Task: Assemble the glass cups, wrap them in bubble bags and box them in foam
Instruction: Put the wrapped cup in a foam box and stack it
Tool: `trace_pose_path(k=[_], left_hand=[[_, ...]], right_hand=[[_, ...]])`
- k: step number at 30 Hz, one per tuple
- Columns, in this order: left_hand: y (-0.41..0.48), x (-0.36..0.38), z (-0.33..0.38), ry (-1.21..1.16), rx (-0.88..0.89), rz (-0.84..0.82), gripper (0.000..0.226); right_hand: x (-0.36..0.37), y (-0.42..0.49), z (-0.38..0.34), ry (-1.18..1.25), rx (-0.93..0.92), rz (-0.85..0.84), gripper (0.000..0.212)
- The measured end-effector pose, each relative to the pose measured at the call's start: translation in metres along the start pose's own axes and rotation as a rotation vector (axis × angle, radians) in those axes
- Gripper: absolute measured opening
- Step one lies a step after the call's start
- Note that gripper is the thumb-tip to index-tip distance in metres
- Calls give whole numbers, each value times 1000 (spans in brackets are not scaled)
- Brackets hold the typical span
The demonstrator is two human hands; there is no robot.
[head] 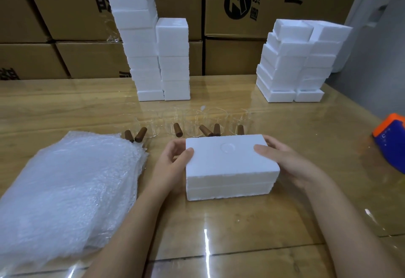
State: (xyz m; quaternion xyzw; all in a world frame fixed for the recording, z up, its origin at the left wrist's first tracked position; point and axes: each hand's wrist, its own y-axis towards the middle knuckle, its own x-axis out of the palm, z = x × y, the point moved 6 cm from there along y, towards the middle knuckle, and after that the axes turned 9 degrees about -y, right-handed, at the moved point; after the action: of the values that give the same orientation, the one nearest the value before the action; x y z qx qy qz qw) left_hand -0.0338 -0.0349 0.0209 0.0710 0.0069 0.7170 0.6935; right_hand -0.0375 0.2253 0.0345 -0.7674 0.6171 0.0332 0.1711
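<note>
Foam box (230, 168): white, closed, two halves stacked with a seam running along the near side; shallow round dimple in the top face. Sits flat on the bench (241, 229), centre front.
Left hand (171, 163): grips the box's left end, thumb laid over the top edge, fingers curled round the side.
Right hand (285, 163): grips the right end, thumb flat on the top face, fingers wrapped behind the far corner (fingertips hidden by the box).
Glass cups (195, 122): clear, standing in a row just behind the box; six brown wooden handles (178, 129) counted, most pointing toward the near edge. Glass outlines are faint, so the exact cup count is uncertain.
Bubble bags (65, 190): flat stack of them lying on the bench to the left of the box, near the left forearm; far corner reaches the leftmost handles.
Left foam stacks (151, 47): two columns side by side at the back of the bench, the left one taller and leaning.
Right foam stacks (295, 62): two shorter columns at back right, pieces slightly offset.
Tape dispenser (392, 139): orange and blue, at the right edge of the bench, partly out of view.
Cartons (241, 3): brown cardboard, printed in black, stacked as a wall behind the bench.
</note>
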Motion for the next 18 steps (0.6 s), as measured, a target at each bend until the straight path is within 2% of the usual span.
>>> trace_pose_path(k=[3, 5, 7, 9, 10, 13, 18], left_hand=[[0, -4, 1, 71, -63, -24, 32], [0, -7, 2, 162, -131, -26, 47], [1, -11, 6, 352, -172, 13, 65], [0, -15, 9, 532, -225, 35, 70], [-1, -16, 8, 548, -274, 26, 67], [-8, -9, -2, 403, -441, -21, 58], [-15, 0, -4, 311, -454, -8, 63]], right_hand=[[-2, 0, 1, -45, 70, 14, 51], [-4, 0, 1, -74, 106, 12, 41], [-5, 0, -1, -97, 139, -6, 34], [-5, -2, -4, -114, 165, -16, 30], [-5, -3, -4, -123, 178, -19, 29], [-5, -3, -3, -138, 208, -22, 31], [-2, -2, 0, -95, 222, -13, 30]])
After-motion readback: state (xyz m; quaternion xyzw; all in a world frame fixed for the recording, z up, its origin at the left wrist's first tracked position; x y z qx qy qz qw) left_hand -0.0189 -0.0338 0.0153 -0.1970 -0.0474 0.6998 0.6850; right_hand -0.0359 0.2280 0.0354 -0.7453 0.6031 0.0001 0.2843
